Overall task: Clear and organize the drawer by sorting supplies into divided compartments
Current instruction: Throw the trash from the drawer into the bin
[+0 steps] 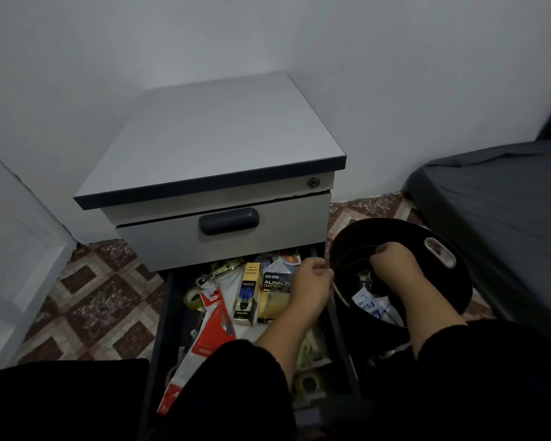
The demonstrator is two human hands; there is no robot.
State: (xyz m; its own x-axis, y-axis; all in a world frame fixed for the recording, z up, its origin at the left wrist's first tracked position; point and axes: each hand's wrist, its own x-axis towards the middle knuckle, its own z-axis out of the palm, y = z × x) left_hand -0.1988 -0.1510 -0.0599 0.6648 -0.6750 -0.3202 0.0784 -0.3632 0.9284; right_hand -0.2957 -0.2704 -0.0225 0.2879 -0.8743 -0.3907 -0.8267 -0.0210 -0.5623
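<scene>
Reaching forward from black sleeves, the person's two hands are working at the right edge of the pulled-out dark lower drawer (pixel 164 313) of a pale grey cabinet with a dark-edged top (pixel 213 138). The left hand (pixel 310 286) is hanging over the drawer's right side with its fingers curled in; a thin light strand seems to be running from it toward the bin, but whether the fingers are pinching it cannot be told. The right hand (pixel 390 264) is sitting just inside the mouth of a round black bin with a cut-out handle (pixel 442 253), which is standing on the patterned brown and cream floor tiles (pixel 86 291) just right of the drawer; its fingers are bunched into a fist, and what they are closing on, if anything, is hidden. Both hands are near each other but apart. White and blue wrappers (pixel 371 305) are lying in the bottom of the bin. The drawer is lying crowded with loose supplies: a black pack of alkaline batteries (pixel 275 281) near the back, a yellow and black upright box (pixel 247 294) beside it, a long red and white packet (pixel 209 332) slanting down the middle, a clear tape roll (pixel 192 297) at the left, and a tape dispenser (pixel 309 383) near the front. The upper drawer with a dark handle (pixel 229 221) is staying closed. A dark grey mattress (pixel 503 218) is lying at the right.
</scene>
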